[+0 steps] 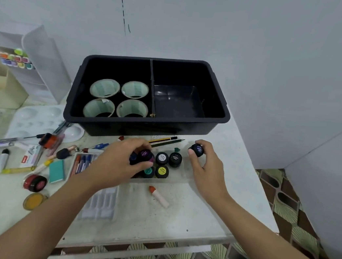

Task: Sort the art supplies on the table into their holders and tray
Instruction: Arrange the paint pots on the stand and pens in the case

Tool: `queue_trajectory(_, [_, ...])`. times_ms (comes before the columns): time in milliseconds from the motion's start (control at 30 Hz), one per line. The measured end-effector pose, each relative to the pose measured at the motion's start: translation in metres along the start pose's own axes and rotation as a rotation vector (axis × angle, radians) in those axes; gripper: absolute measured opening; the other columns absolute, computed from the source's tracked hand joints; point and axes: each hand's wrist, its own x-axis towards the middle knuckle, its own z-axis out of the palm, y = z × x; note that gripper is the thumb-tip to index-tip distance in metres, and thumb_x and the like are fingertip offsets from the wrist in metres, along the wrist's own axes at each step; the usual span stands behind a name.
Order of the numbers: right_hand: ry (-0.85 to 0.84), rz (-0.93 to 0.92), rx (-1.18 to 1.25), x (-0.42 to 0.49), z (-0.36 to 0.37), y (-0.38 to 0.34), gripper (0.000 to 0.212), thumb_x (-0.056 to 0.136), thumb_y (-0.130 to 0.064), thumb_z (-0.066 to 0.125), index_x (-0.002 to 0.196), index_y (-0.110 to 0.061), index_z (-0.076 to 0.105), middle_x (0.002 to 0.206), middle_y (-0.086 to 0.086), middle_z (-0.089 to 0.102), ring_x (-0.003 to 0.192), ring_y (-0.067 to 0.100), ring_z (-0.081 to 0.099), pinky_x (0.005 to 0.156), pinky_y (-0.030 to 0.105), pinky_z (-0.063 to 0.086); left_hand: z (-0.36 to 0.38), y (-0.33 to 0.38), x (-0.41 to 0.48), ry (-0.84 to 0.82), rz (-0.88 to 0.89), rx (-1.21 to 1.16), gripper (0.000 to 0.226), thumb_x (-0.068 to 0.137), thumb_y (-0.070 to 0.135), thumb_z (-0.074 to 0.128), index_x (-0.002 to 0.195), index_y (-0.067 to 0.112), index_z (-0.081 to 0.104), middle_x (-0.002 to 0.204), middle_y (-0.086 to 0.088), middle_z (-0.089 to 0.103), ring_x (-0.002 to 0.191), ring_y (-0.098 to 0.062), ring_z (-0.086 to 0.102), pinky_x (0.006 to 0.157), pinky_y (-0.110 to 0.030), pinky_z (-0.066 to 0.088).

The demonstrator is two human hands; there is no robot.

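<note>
Black tub [223, 88] w/ 4 paper cups [105, 87] at back; L hand [118, 164] grips purple-lid jar [146, 154], R hand [206, 166] pinches blue-lid jar [197, 150].

- Black tray [144, 129] at my twelve o'clock, split by a divider; four paper cups [104, 88] stand open in its left half.
- Paint pots [162, 158] sit upright in a cluster at the tray's six o'clock.
- Purple pot [145, 154] is gripped in my left hand [117, 166].
- Blue pot [197, 150], at the cluster's three o'clock, is pinched in my right hand [205, 171].
</note>
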Motion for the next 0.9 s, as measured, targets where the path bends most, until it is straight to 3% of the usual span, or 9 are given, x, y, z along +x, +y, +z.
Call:
queue_trajectory(67, [-0.008, 0.034, 0.037, 0.001, 0.001, -0.001, 0.016, 0.1, -0.032, 0.058, 0.115, -0.029, 0.053, 0.101, -0.017, 0.063, 0.098, -0.003, 0.057, 0.079, 0.006, 0.04, 0.0, -0.001, -0.003, 0.015, -0.001, -0.02, 0.033, 0.085, 0.038, 0.076, 0.115, 0.035, 0.061, 0.108, 0.019, 0.065, 0.102, -0.003, 0.061, 0.091, -0.032, 0.055])
queue_trajectory(133, [-0.031, 0.073, 0.098, 0.002, -0.002, -0.002, 0.023, 0.099, -0.033, 0.06, 0.119, -0.026, 0.053, 0.103, -0.016, 0.064, 0.099, -0.008, 0.057, 0.079, 0.003, 0.039, 0.004, 0.005, -0.004, 0.046, 0.017, -0.055, 0.037, 0.084, 0.041, 0.076, 0.118, 0.037, 0.06, 0.108, 0.023, 0.065, 0.104, 0.002, 0.06, 0.09, -0.022, 0.051])
queue_trajectory(233, [-0.051, 0.012, 0.066, 0.004, -0.011, 0.0, 0.018, 0.098, -0.035, 0.062, 0.114, -0.03, 0.055, 0.104, -0.017, 0.064, 0.104, 0.0, 0.056, 0.084, 0.007, 0.038, 0.015, 0.022, -0.001, 0.057, 0.071, -0.112, 0.04, 0.081, 0.044, 0.079, 0.115, 0.038, 0.059, 0.107, 0.026, 0.065, 0.105, 0.008, 0.058, 0.087, -0.012, 0.044])
queue_trajectory(400, [-0.128, -0.247, -0.153, 0.007, -0.021, 0.016, 0.024, 0.095, -0.037, 0.066, 0.117, -0.028, 0.065, 0.11, -0.019, 0.058, 0.109, 0.008, 0.053, 0.096, 0.038, 0.045, 0.044, 0.032, 0.006, 0.039, 0.165, -0.075, 0.034, 0.08, 0.043, 0.08, 0.109, 0.038, 0.064, 0.1, 0.02, 0.063, 0.1, -0.002, 0.053, 0.091, -0.031, 0.046])
queue_trajectory(500, [-0.208, -0.295, -0.207, 0.011, -0.018, 0.023, 0.03, 0.093, -0.031, 0.069, 0.122, -0.023, 0.067, 0.113, -0.013, 0.056, 0.107, 0.007, 0.056, 0.096, 0.047, 0.046, 0.05, 0.025, 0.009, 0.065, 0.174, 0.022, 0.033, 0.081, 0.044, 0.079, 0.111, 0.036, 0.066, 0.105, 0.019, 0.064, 0.103, -0.006, 0.051, 0.099, -0.04, 0.042])
queue_trajectory(700, [-0.223, -0.374, -0.259, 0.009, -0.02, 0.018, 0.029, 0.09, -0.019, 0.07, 0.119, -0.021, 0.068, 0.114, -0.012, 0.059, 0.105, 0.003, 0.056, 0.093, 0.034, 0.044, 0.05, 0.021, 0.014, 0.058, 0.237, 0.063, 0.026, 0.081, 0.041, 0.078, 0.106, 0.035, 0.073, 0.107, 0.02, 0.067, 0.102, -0.002, 0.058, 0.094, -0.042, 0.049])
queue_trajectory(800, [-0.284, -0.387, -0.252, 0.004, -0.028, 0.016, 0.024, 0.083, -0.021, 0.075, 0.107, -0.022, 0.07, 0.103, -0.015, 0.063, 0.094, 0.005, 0.059, 0.089, 0.029, 0.042, 0.051, 0.024, 0.013, 0.049, 0.241, 0.148, 0.021, 0.087, 0.042, 0.071, 0.106, 0.036, 0.076, 0.115, 0.021, 0.061, 0.111, -0.002, 0.053, 0.103, -0.04, 0.039])
queue_trajectory(900, [-0.32, -0.397, -0.247, 0.004, -0.032, 0.014, 0.017, 0.082, -0.02, 0.078, 0.097, -0.021, 0.072, 0.095, -0.014, 0.067, 0.09, 0.006, 0.062, 0.089, 0.023, 0.041, 0.051, 0.024, 0.013, 0.041, 0.239, 0.187, 0.017, 0.092, 0.039, 0.066, 0.106, 0.036, 0.077, 0.117, 0.021, 0.058, 0.113, -0.002, 0.05, 0.102, -0.036, 0.034])
